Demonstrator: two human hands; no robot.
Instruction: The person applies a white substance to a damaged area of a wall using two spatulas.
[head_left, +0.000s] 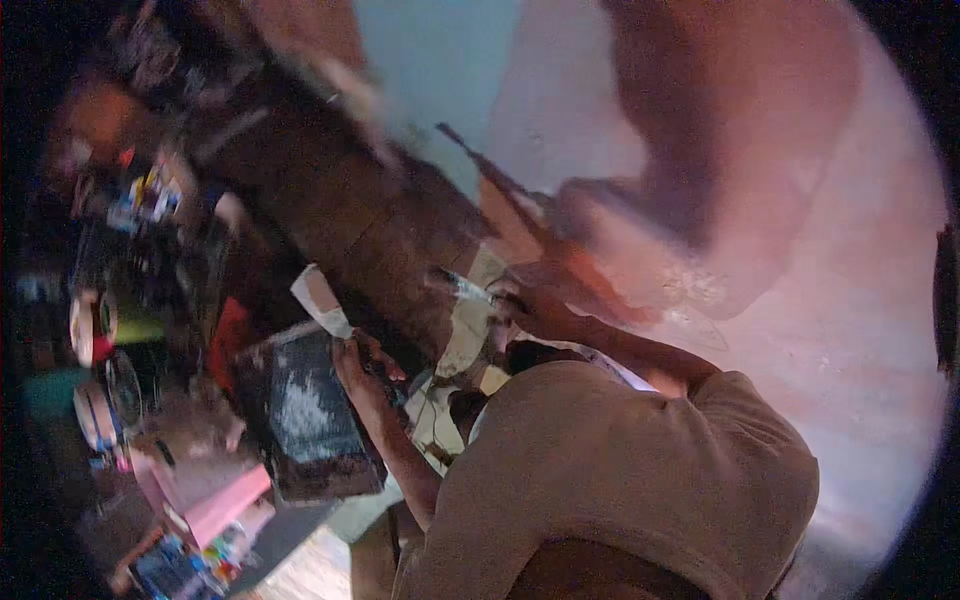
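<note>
My left hand (366, 362) is closed at the end of my outstretched arm, around a putty knife (322, 303) with a broad, pale, flat blade pointing away from me. My right hand (513, 303), close to the foot of the wall, is closed on a second flat-bladed scraper (462, 286); blur hides its exact shape. Right beside my left forearm stands a dark box-like piece (312, 402) with a whitish patch on its face. The painted wall (690, 285) beyond my right hand has a rough pale patch and reddish areas.
A dark brown plank-like surface (350, 205) runs diagonally beyond my hands. Clutter fills the left side, including round rolls (93, 328), a pink folded sheet (228, 505) and small colourful items (150, 198). A thin dark cord (432, 425) hangs near my left forearm.
</note>
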